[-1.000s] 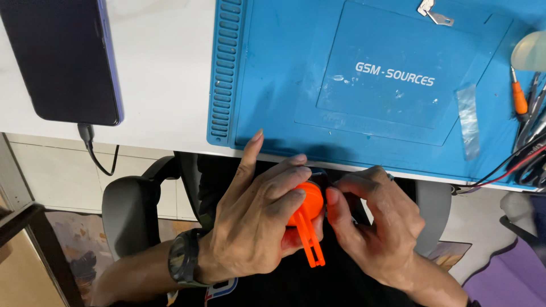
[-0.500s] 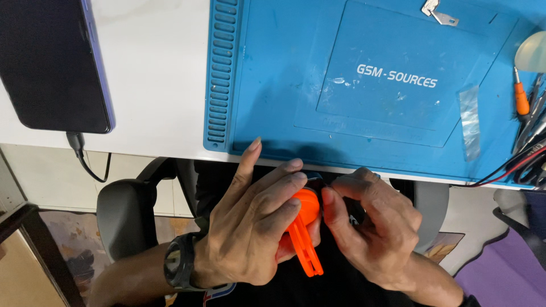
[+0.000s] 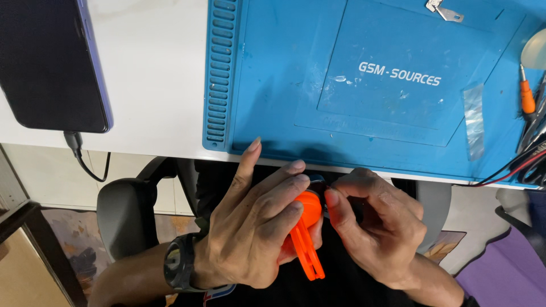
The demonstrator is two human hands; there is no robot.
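Head view shows the left hand (image 3: 250, 227) still clamped on the orange suction-cup tool (image 3: 306, 227) below the blue mat's (image 3: 273, 85) 6 o'clock edge, while the right hand (image 3: 375, 227) pinches closer at its 3 o'clock side.

My view drifts toward 9 o'clock, the phone (image 3: 54, 62) sliding to the frame's edge. My left hand (image 3: 250, 227) creeps further over the orange tool (image 3: 304, 227); my right hand (image 3: 378, 227) pinches closer at its 3 o'clock side.
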